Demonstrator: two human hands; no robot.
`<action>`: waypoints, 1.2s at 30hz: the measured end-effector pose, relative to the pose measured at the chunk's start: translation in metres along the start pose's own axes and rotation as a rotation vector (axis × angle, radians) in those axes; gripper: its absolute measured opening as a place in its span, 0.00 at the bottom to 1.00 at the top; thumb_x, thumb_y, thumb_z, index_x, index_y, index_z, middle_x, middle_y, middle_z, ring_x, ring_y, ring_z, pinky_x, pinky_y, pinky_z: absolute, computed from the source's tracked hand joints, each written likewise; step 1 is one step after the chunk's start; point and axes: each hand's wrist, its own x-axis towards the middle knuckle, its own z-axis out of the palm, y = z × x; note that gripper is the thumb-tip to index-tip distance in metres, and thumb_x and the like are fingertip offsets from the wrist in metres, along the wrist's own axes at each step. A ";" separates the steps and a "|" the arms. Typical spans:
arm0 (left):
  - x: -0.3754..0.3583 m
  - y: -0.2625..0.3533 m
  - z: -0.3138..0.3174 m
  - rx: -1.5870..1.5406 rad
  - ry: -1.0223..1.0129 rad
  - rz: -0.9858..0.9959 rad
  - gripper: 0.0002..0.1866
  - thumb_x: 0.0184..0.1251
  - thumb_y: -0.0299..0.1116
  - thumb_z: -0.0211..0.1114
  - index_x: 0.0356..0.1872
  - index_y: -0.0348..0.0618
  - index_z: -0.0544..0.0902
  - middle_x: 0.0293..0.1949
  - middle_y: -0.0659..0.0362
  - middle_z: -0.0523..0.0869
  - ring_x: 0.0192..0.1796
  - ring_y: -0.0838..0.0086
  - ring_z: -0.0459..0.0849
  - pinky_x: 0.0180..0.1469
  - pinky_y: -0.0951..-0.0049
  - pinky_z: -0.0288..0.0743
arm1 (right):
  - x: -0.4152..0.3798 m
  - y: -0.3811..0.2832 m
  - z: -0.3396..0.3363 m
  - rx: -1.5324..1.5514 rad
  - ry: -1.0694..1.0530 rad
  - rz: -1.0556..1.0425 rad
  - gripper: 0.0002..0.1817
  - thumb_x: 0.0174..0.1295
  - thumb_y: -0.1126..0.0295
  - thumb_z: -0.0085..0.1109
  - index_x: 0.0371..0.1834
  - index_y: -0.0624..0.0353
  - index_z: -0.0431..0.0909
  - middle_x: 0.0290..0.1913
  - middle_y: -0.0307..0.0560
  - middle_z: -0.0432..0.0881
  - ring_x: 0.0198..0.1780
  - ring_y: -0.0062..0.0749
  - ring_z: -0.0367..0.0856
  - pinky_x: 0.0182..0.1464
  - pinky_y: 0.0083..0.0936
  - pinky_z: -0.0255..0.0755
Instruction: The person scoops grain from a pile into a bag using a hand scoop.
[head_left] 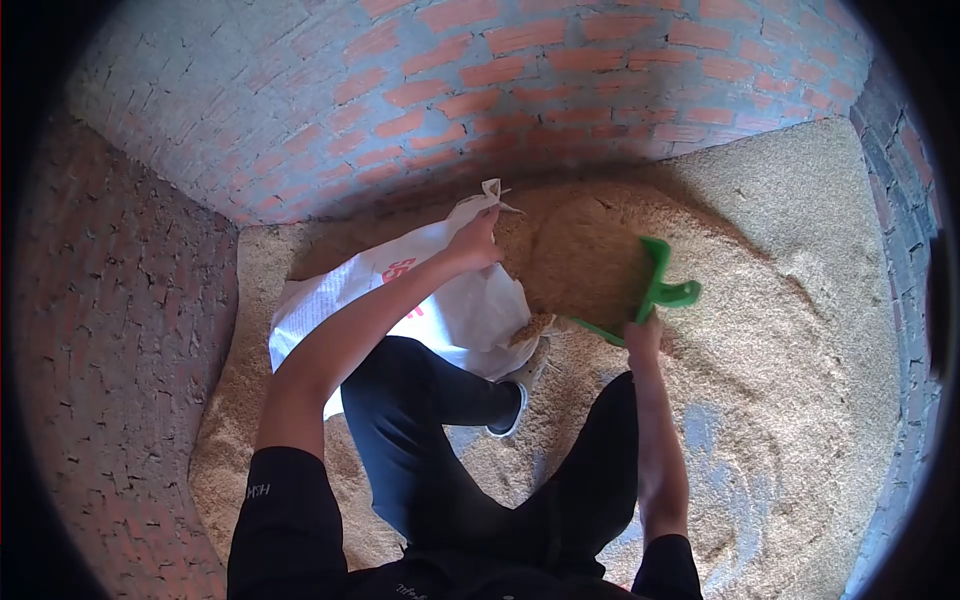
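A white woven sack [440, 290] with red print lies to the left of centre, its mouth facing right. My left hand [476, 243] grips the upper edge of that mouth, fingers closed on the fabric. With my right hand [643, 332] I hold a green scoop [655, 285] by its lower right side. The scoop is loaded with brown husk-like grain [590, 265], which reaches to the sack's opening. Some grain lies on the sack's lower lip. Inside the sack little can be seen.
Loose tan grain [800, 240] covers the floor, heaped along the wall, with bare floor patches [705, 430] at the lower right. Brick walls [560, 60] enclose the space behind, left and right. My legs and one shoe [510, 408] are below the sack.
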 end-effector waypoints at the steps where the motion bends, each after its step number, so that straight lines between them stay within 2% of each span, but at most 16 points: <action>1: -0.002 0.003 -0.002 0.010 0.004 -0.022 0.45 0.42 0.31 0.61 0.66 0.37 0.52 0.64 0.46 0.59 0.61 0.54 0.67 0.58 0.66 0.66 | -0.001 -0.015 0.010 -0.065 -0.010 -0.054 0.31 0.43 0.79 0.44 0.58 0.62 0.64 0.47 0.64 0.75 0.54 0.56 0.71 0.54 0.42 0.65; 4: -0.006 0.010 -0.005 0.006 0.063 -0.076 0.42 0.44 0.30 0.59 0.66 0.37 0.53 0.63 0.48 0.61 0.58 0.55 0.70 0.56 0.65 0.68 | -0.012 -0.073 0.035 -0.198 -0.127 -0.145 0.30 0.44 0.79 0.44 0.58 0.60 0.64 0.45 0.67 0.76 0.51 0.61 0.72 0.53 0.47 0.65; 7: -0.014 0.029 -0.024 -0.104 0.078 -0.160 0.41 0.44 0.29 0.57 0.65 0.37 0.54 0.63 0.48 0.62 0.57 0.55 0.71 0.55 0.64 0.69 | -0.021 -0.109 0.068 -0.180 -0.227 -0.228 0.30 0.44 0.79 0.43 0.57 0.58 0.65 0.42 0.68 0.76 0.47 0.63 0.73 0.50 0.50 0.66; 11: -0.016 0.007 -0.025 -0.160 0.142 -0.167 0.41 0.43 0.28 0.57 0.65 0.36 0.55 0.63 0.48 0.63 0.56 0.54 0.72 0.55 0.63 0.69 | -0.039 -0.155 0.111 -0.192 -0.387 -0.340 0.30 0.44 0.80 0.43 0.57 0.59 0.64 0.39 0.67 0.77 0.44 0.63 0.75 0.49 0.51 0.67; 13: -0.022 -0.001 -0.027 -0.041 0.273 -0.139 0.40 0.43 0.28 0.58 0.64 0.36 0.56 0.64 0.48 0.61 0.56 0.53 0.72 0.55 0.63 0.68 | -0.046 -0.167 0.130 -0.300 -0.423 -0.503 0.30 0.44 0.80 0.46 0.57 0.61 0.63 0.37 0.66 0.78 0.42 0.62 0.76 0.47 0.50 0.69; 15: -0.027 -0.012 -0.032 -0.082 0.281 -0.194 0.41 0.42 0.28 0.59 0.64 0.36 0.56 0.64 0.48 0.61 0.59 0.54 0.68 0.59 0.65 0.65 | -0.049 -0.177 0.139 -0.359 -0.440 -0.492 0.31 0.44 0.80 0.47 0.58 0.61 0.63 0.36 0.65 0.78 0.41 0.60 0.77 0.46 0.49 0.70; 17: -0.031 -0.021 -0.035 -0.128 0.291 -0.243 0.41 0.42 0.28 0.60 0.64 0.35 0.57 0.64 0.47 0.61 0.62 0.54 0.65 0.62 0.67 0.61 | -0.051 -0.186 0.143 -0.423 -0.451 -0.484 0.31 0.44 0.81 0.49 0.58 0.60 0.62 0.36 0.64 0.78 0.40 0.59 0.77 0.45 0.48 0.71; 19: -0.035 -0.026 -0.035 -0.058 0.299 -0.191 0.41 0.42 0.28 0.59 0.64 0.36 0.55 0.65 0.50 0.59 0.58 0.51 0.70 0.57 0.61 0.67 | -0.053 -0.196 0.137 -0.474 -0.448 -0.498 0.32 0.45 0.80 0.52 0.60 0.58 0.61 0.40 0.62 0.78 0.41 0.57 0.78 0.44 0.46 0.72; 25: -0.033 -0.030 -0.037 -0.062 0.264 -0.249 0.43 0.42 0.28 0.61 0.65 0.36 0.53 0.65 0.50 0.59 0.57 0.50 0.71 0.56 0.59 0.69 | -0.050 -0.220 0.131 -0.625 -0.359 -0.569 0.33 0.48 0.79 0.54 0.62 0.56 0.60 0.52 0.56 0.74 0.43 0.53 0.78 0.45 0.41 0.74; 29: -0.028 -0.034 -0.035 -0.072 0.284 -0.220 0.42 0.43 0.28 0.61 0.64 0.34 0.53 0.65 0.49 0.59 0.56 0.50 0.72 0.55 0.59 0.69 | -0.047 -0.234 0.130 -0.716 -0.348 -0.595 0.33 0.48 0.79 0.54 0.62 0.56 0.59 0.52 0.57 0.73 0.43 0.52 0.78 0.45 0.39 0.75; 32: -0.020 -0.037 -0.030 -0.101 0.269 -0.242 0.42 0.43 0.28 0.61 0.64 0.33 0.53 0.65 0.48 0.59 0.55 0.49 0.72 0.55 0.59 0.70 | -0.042 -0.232 0.133 -0.714 -0.275 -0.712 0.32 0.49 0.78 0.54 0.61 0.57 0.60 0.52 0.59 0.73 0.43 0.53 0.78 0.45 0.39 0.75; 36: -0.020 -0.030 -0.037 -0.082 0.233 -0.267 0.42 0.43 0.29 0.62 0.64 0.36 0.54 0.64 0.48 0.60 0.55 0.50 0.73 0.54 0.58 0.70 | -0.043 -0.237 0.134 -0.719 -0.250 -0.738 0.30 0.49 0.79 0.54 0.60 0.59 0.61 0.52 0.59 0.73 0.44 0.55 0.78 0.44 0.39 0.76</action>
